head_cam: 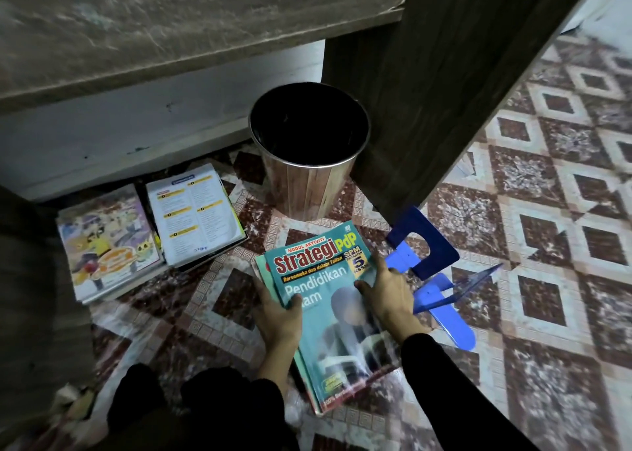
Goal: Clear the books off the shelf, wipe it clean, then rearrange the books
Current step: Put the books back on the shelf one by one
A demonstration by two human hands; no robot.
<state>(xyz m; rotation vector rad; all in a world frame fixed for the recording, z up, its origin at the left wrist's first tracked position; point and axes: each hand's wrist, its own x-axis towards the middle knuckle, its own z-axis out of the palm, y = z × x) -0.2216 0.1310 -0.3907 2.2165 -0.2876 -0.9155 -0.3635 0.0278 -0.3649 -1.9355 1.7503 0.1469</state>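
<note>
A small stack of teal books (pixel 328 317), the top one titled "Strategi PdP", lies low over the patterned floor. My left hand (pixel 278 317) grips the stack's left edge, thumb on the cover. My right hand (pixel 390 293) holds its right edge with fingers spread over the cover. Two more piles lie on the floor to the left: one topped by a cartoon-cover book (pixel 106 242), one topped by a white book with yellow headings (pixel 195 214). The wooden shelf board (pixel 171 30) spans the top of the view, bare and dusty.
A wood-patterned waste bin (pixel 309 149) with a black inside stands behind the stack. Blue bookends (pixel 427 245) lie on the floor to the right. A dark wooden upright panel (pixel 444 85) rises at right. My dark-clothed knees fill the bottom left.
</note>
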